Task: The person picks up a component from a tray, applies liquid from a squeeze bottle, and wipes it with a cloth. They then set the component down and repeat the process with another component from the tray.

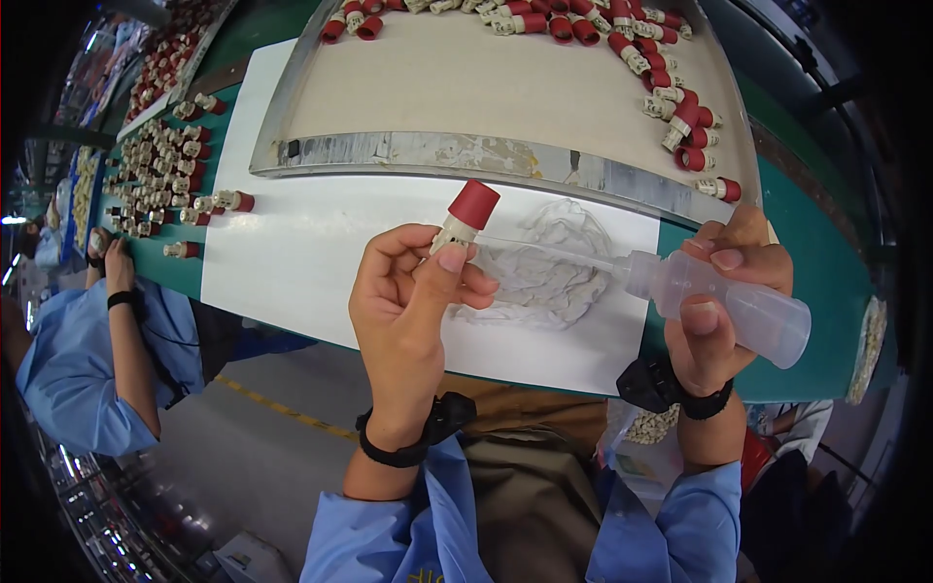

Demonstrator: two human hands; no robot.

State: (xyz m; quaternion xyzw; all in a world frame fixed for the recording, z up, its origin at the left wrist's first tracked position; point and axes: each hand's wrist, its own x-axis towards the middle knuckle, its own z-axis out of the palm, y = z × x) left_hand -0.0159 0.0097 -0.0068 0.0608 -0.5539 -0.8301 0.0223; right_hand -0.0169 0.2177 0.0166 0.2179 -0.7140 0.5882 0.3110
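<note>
Between the thumb and fingers of my left hand point(408, 291) is a small cylindrical part with a red cap point(474, 204) and a cream lower body, held upright and slightly tilted. My right hand point(724, 291) grips a translucent squeeze bottle point(743, 309), lying nearly sideways. Its thin nozzle point(573, 255) points left, and the tip reaches the cream body just below the red cap; I cannot tell whether they touch. Behind the nozzle a crumpled whitish cloth point(544, 277) lies on a white sheet point(292, 253).
A metal-edged tray point(418, 151) stands beyond my hands, with several red-and-cream parts point(671, 107) along its far and right sides. More such parts point(165, 175) cluster on the green table point(826, 321) at left. A co-worker in blue point(107, 350) works at far left.
</note>
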